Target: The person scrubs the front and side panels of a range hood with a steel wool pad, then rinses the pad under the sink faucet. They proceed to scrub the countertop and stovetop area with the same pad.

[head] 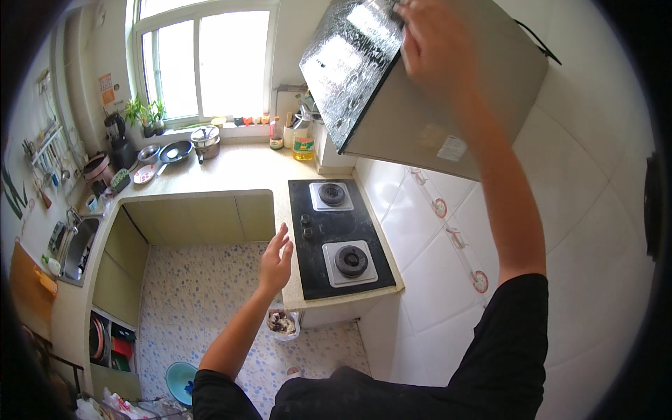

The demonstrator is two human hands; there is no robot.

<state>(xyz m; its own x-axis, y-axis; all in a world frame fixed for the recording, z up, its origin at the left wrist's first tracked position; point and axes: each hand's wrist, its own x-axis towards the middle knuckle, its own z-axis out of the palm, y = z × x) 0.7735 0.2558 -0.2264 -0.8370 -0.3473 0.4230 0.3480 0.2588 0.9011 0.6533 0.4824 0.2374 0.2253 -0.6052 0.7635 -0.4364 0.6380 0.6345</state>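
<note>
My right hand (433, 42) is raised to the range hood (409, 118), its fingers bent at the upper part of the hood's side edge. Beneath the fingertips is a blurred grey thing (387, 7), perhaps a cloth or scrubbing pad, partly cut off by the picture's top. The hood's dark glass front (349, 73) looks wet and streaked with drops. My left hand (276, 261) hangs with nothing in it, fingers apart, beside the left edge of the black gas cooktop (344, 226). Two burners and two knobs show on the cooktop.
A cooking oil bottle (303, 147), a sauce bottle (276, 135), a frying pan (176, 151) and a lidded pot (205, 139) stand on the countertop (231, 168). A sink (83, 252) is at left. On the floor are a plastic bag (282, 323) and a turquoise basin (180, 383).
</note>
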